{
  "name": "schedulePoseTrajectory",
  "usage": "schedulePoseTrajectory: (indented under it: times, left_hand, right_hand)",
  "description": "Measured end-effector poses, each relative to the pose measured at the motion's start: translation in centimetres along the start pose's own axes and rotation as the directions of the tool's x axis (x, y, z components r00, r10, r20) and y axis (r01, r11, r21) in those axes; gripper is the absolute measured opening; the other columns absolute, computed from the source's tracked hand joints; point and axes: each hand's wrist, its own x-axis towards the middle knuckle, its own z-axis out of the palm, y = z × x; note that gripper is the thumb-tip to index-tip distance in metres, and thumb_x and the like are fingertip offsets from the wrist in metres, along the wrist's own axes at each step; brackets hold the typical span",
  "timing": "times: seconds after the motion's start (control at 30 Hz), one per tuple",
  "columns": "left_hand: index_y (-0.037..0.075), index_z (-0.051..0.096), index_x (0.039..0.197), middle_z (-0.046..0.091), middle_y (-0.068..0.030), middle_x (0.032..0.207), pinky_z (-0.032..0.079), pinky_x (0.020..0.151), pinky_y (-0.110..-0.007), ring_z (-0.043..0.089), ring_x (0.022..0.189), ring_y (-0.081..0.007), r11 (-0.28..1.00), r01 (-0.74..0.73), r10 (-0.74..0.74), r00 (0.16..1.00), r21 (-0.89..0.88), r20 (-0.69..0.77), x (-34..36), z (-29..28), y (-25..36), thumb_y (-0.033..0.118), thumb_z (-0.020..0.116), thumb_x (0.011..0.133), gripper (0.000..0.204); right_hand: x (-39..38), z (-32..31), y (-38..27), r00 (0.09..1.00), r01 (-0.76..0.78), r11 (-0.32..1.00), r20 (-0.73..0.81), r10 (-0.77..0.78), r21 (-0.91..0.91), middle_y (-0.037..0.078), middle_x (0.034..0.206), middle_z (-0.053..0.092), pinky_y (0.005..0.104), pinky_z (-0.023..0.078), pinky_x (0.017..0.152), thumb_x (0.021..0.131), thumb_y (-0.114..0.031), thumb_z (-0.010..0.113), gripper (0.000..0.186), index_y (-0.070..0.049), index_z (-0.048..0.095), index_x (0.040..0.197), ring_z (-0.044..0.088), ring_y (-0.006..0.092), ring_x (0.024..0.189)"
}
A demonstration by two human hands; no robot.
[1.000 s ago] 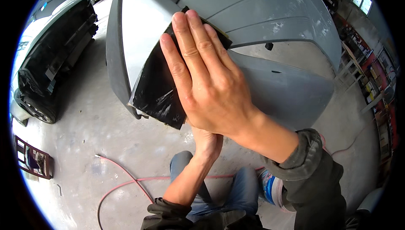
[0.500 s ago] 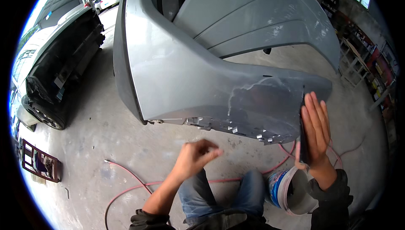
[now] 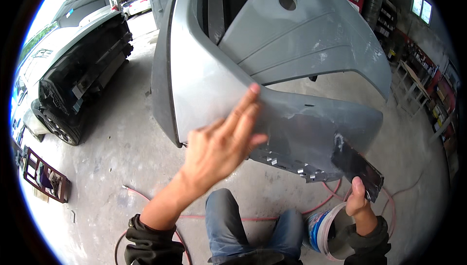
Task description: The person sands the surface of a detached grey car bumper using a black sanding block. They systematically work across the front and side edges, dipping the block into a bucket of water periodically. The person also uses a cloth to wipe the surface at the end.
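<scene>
A large grey car bumper [image 3: 292, 119] fills the middle, with a smooth light face on the left and several small tabs along its lower edge. My left hand [image 3: 226, 141] is over the bumper's face, fingers mostly stretched out, fingertips at the upper curved edge; it is slightly blurred. My right hand [image 3: 358, 197], at lower right, grips a dark, wet-looking rectangular sheet [image 3: 362, 167], thumb on top, beside the bumper's right end. A bucket [image 3: 335, 216] stands below that hand.
Red hose [image 3: 141, 192] lies on the concrete floor. A partly dismantled car [image 3: 80, 70] stands at left, near a dark red frame [image 3: 44, 172] holding items. At right are cluttered shelves [image 3: 421, 61] and a wooden trestle [image 3: 406, 85]. My knees show below.
My right hand went from lying over the sheet at the centre to holding it low at the right. My left hand rose from below the bumper onto its face. The view shifted, showing more upper bumper.
</scene>
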Motion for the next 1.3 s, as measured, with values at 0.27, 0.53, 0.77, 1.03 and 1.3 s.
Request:
schedulePoseTrajectory:
  times: [0.27, 0.53, 0.77, 1.03, 1.3]
  left_hand:
    - [0.006, 0.068, 0.102, 0.072, -0.0045, 0.122, 0.057, 0.052, -0.027, 0.073, 0.070, -0.0169, 0.912, -0.147, 0.158, 0.987, -0.382, -0.003, -4.4, 4.1, 4.8, 0.026, 0.074, 0.091, 0.023]
    - [0.008, 0.069, 0.102, 0.076, -0.0030, 0.100, 0.058, 0.060, -0.035, 0.074, 0.075, -0.0230, 0.682, 0.151, 0.011, 0.976, -0.716, 0.216, -8.0, 7.5, 9.7, 0.030, 0.074, 0.091, 0.025]
    - [-0.001, 0.065, 0.128, 0.075, -0.0100, 0.097, 0.054, 0.076, -0.026, 0.066, 0.087, -0.0103, -0.215, 0.795, -0.240, 0.520, -0.567, 0.820, -8.2, 7.0, 12.1, 0.023, 0.067, 0.100, 0.037]
    - [-0.003, 0.071, 0.102, 0.069, -0.0013, 0.087, 0.050, 0.073, -0.024, 0.059, 0.080, -0.0063, -0.373, 0.827, -0.432, 0.247, -0.421, 0.867, -8.9, -2.5, 10.9, 0.020, 0.066, 0.101, 0.024]
    - [0.002, 0.063, 0.086, 0.059, 0.0056, 0.075, 0.037, 0.056, -0.022, 0.046, 0.066, -0.0024, -0.580, 0.712, -0.423, 0.150, -0.395, 0.893, -4.5, -7.7, 8.5, 0.024, 0.064, 0.102, 0.027]
  right_hand:
    - [-7.4, 0.1, 6.0, 0.870, -0.265, 0.736, -0.175, 0.461, 0.623, 0.010, 0.136, 0.059, 0.0426, 0.041, 0.111, 0.092, -0.011, 0.050, 0.047, -0.001, 0.053, 0.139, 0.056, 0.0252, 0.126]
    - [-11.3, 4.7, 6.8, 0.602, -0.432, 0.373, -0.045, 0.797, 0.821, 0.004, 0.115, 0.069, 0.0357, 0.054, 0.089, 0.093, -0.018, 0.059, 0.032, -0.003, 0.066, 0.121, 0.066, 0.0184, 0.107]
    - [-8.3, 6.6, 2.2, 0.521, -0.632, 0.244, 0.170, 0.837, 0.736, 0.007, 0.116, 0.070, 0.0335, 0.050, 0.098, 0.096, -0.014, 0.056, 0.030, 0.000, 0.067, 0.120, 0.066, 0.0190, 0.107]
    - [-4.7, 8.9, -7.6, 0.256, -0.824, 0.015, 0.348, 0.902, 0.567, 0.005, 0.113, 0.068, 0.0313, 0.049, 0.095, 0.088, -0.003, 0.068, 0.030, -0.002, 0.066, 0.118, 0.063, 0.0163, 0.106]
    - [2.7, 9.5, -12.0, 0.273, -0.689, -0.124, 0.414, 0.868, 0.714, 0.008, 0.117, 0.066, 0.0363, 0.054, 0.095, 0.086, 0.001, 0.070, 0.043, -0.002, 0.060, 0.127, 0.066, 0.0206, 0.107]
